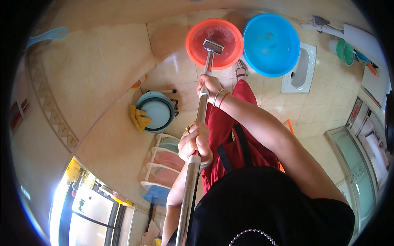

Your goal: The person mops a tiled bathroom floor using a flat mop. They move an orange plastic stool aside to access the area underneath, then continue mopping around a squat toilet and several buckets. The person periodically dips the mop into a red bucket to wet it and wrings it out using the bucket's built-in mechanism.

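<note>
A long silver mop (201, 110) slants away from me, its metal head (214, 46) in the red basin (190, 44), which holds cloudy liquid. Whatever is under the head is hidden. My left hand (195, 143) wraps round the handle near its pale joint, a ring on one finger. Farther along, close to the head, my right hand (211, 85) grips the same pole. Right beside the red basin stands a larger blue basin (294, 45) with a little something at its bottom that I cannot make out.
A squat toilet (307, 76) is set into the tiled floor at right. My sandalled foot (241, 70) stands close to both basins. Along the left wall are a pale blue basin with a yellow cloth (141, 120) and a tiered rack (151, 170). A glass-panelled door (353, 164) is at right.
</note>
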{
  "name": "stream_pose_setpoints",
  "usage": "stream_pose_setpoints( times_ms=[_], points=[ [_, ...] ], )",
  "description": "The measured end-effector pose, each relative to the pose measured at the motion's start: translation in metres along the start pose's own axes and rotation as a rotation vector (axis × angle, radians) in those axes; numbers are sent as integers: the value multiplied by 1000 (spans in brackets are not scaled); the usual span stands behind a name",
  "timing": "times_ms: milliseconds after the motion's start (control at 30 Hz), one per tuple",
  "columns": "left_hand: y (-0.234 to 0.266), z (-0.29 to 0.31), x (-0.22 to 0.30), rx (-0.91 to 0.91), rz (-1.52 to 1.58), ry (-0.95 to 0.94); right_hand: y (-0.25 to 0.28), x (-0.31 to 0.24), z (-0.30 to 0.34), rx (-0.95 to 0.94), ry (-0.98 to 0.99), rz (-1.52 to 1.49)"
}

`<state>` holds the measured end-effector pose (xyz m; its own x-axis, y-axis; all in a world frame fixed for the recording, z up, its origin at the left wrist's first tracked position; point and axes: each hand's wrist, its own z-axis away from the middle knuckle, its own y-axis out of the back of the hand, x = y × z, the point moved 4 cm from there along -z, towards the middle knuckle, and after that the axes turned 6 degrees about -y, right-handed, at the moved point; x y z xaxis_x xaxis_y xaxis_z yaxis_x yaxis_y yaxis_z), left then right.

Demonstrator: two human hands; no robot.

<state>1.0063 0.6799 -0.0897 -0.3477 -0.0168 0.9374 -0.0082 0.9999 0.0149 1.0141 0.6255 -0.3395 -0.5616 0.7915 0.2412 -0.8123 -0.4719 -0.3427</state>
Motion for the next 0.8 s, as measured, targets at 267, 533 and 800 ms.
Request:
stream_pose_setpoints(
  times_ms=[267,533,800],
  points=[
    [-4,-8,2,-37,19,9,12,-41,-64,46,40,3],
    [-32,-12,4,-84,42,-41,52,-116,-155,-61,133,101],
    [-12,2,6,-73,-43,-8,29,-57,-104,-135,55,-133]
  ],
)
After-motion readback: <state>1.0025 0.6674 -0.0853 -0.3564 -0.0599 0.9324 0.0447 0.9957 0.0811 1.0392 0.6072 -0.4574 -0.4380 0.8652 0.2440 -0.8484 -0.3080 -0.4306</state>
